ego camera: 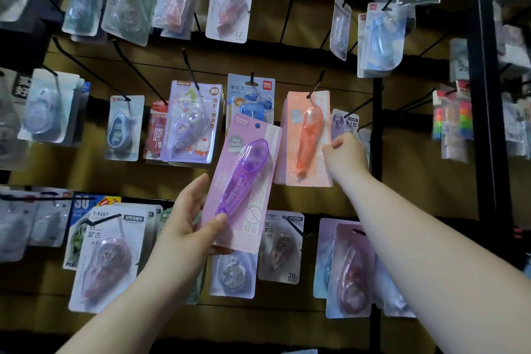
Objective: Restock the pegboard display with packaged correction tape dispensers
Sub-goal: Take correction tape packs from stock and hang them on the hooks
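Centre frame, our left hand (186,221) grips a purple correction tape pack (244,181), thumb on its front, tilting it up toward the pegs. Just right of it, our right hand (346,156) pinches the edge of the hanging orange packs (307,138), probably steadying them on their hook (316,85).

Left hand (184,224) gripping, right hand (344,155) curled

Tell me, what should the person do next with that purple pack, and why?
Probably lift the purple pack up and to the right, so its hang hole meets the hook carrying the orange packs. The left hand holds it tilted and below that hook, while the right hand seems to pinch the edge of the orange packs, steadying them.
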`<state>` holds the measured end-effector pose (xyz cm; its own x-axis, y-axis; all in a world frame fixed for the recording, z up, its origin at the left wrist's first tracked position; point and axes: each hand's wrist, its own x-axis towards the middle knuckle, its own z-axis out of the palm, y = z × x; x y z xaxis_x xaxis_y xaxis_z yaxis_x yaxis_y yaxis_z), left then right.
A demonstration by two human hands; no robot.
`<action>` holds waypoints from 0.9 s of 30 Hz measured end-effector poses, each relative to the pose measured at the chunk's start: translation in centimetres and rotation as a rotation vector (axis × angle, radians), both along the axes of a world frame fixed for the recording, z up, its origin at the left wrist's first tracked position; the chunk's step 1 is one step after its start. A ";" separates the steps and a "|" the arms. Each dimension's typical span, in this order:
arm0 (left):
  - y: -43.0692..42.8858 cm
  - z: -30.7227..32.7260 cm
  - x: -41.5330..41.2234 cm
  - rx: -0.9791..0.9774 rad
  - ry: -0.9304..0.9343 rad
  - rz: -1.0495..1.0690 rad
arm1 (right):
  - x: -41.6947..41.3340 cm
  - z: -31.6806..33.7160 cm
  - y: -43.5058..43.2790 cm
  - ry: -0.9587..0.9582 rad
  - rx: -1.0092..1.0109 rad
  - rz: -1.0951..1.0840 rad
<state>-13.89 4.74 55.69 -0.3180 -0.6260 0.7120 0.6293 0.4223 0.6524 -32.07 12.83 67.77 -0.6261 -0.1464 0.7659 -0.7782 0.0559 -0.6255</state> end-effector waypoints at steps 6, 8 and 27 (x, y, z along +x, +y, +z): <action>0.3 0.0 -0.6 -0.026 -0.016 0.009 | 1.4 -3.5 1.5 0.197 -0.209 0.089; 0.6 0.1 -0.9 -0.039 -0.020 0.001 | 2.6 -4.7 2.0 0.151 -0.192 0.242; 2.4 0.1 -2.7 -0.298 -0.070 0.274 | 3.9 -5.2 3.5 -0.044 -0.043 0.691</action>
